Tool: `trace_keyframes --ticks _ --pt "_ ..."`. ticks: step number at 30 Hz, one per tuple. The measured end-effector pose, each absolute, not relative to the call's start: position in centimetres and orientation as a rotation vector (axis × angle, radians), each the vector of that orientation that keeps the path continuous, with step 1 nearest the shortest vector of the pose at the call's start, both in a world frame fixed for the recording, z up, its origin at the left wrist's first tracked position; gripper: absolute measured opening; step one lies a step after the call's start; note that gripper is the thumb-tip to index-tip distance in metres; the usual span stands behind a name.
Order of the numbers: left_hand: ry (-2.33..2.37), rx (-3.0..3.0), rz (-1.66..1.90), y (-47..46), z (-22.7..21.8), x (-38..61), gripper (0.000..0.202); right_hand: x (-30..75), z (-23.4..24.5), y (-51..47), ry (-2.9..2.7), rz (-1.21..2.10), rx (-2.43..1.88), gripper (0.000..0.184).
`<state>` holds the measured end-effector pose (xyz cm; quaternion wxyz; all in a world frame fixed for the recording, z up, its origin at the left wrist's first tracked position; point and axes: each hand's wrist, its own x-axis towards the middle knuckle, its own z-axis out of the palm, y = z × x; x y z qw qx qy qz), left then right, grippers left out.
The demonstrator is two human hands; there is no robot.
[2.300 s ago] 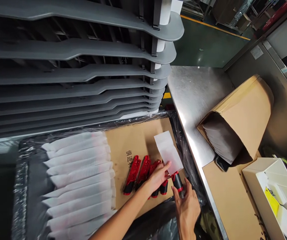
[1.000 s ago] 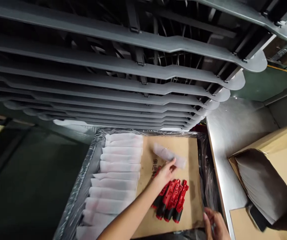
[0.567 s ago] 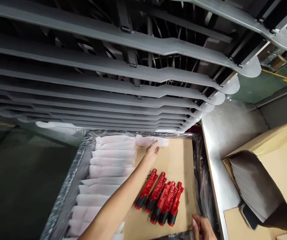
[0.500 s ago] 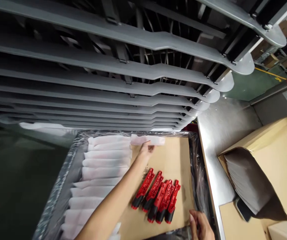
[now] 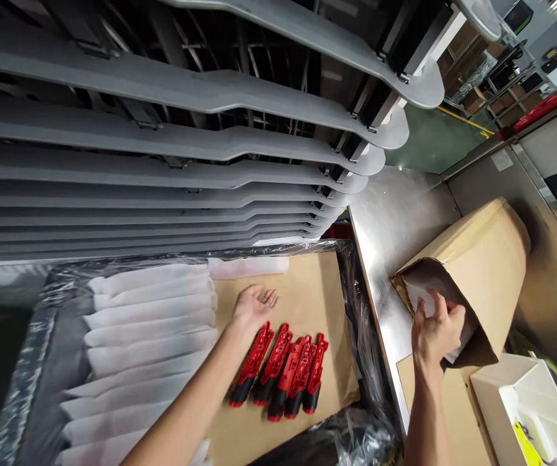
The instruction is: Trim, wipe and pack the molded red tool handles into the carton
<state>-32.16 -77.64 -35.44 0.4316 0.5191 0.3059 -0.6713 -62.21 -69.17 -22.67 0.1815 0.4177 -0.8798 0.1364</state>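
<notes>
My left hand (image 5: 253,303) hovers open, palm up, over the brown cardboard sheet (image 5: 317,291) in a plastic-lined box, just above several red and black handle parts (image 5: 283,367). A white foam-wrapped part (image 5: 249,266) lies at the far edge of the sheet, beyond my left hand. To its left runs a column of several white wrapped parts (image 5: 147,323). My right hand (image 5: 436,330) reaches into the mouth of a brown paper bag (image 5: 482,259) on the steel table and its fingers pinch a white foam sleeve (image 5: 421,294) there.
A tall stack of grey plastic trays (image 5: 162,155) overhangs the box's far side. The steel table (image 5: 389,213) lies to the right, with a cardboard sheet (image 5: 457,414) and a white box (image 5: 535,401) near its front. Crinkled black plastic (image 5: 350,433) lines the box.
My left hand set the wrapped part down at the sheet's far edge and drew back, open. My right hand left the box's near corner and went into the paper bag.
</notes>
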Motion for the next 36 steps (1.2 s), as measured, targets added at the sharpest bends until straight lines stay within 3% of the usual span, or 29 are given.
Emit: trace_keyframes --ticks 5,14,20,24,29,31,34,36 --pt "0.704 1.287 -1.917 -74.3 -33.0 -35.4 0.017 -64.4 -22.8 -71.8 -2.494 0.177 1.199 0.033" --pt "0.519 1.191 -2.112 -72.5 -31.1 -38.4 0.013 -65.5 -22.7 -70.8 -2.489 0.525 1.06 0.034" --pt "0.19 1.144 -2.146 -72.1 -30.3 -39.5 0.015 -65.0 -22.9 -70.0 -2.252 0.786 1.251 0.038" --pt "-0.232 1.01 -2.062 -71.7 -27.9 -40.2 0.049 -62.8 -22.2 -68.0 -1.954 0.782 1.554 0.023" --pt "-0.98 0.835 -1.918 -70.9 -26.3 -41.3 0.087 -58.9 -20.3 -65.0 -2.098 0.811 2.028 0.019" --pt "-0.914 0.901 -2.053 -70.3 -26.7 -41.3 0.087 -57.7 -20.0 -64.0 -2.233 0.865 2.082 0.02" --pt "-0.559 0.9 -2.466 -69.2 -28.1 -40.4 0.058 -56.6 -20.2 -63.0 -2.367 0.912 2.185 0.019" --pt "-0.345 0.786 -2.812 -68.6 -29.0 -39.6 0.061 -56.3 -20.8 -62.5 -2.423 0.904 2.386 0.019"
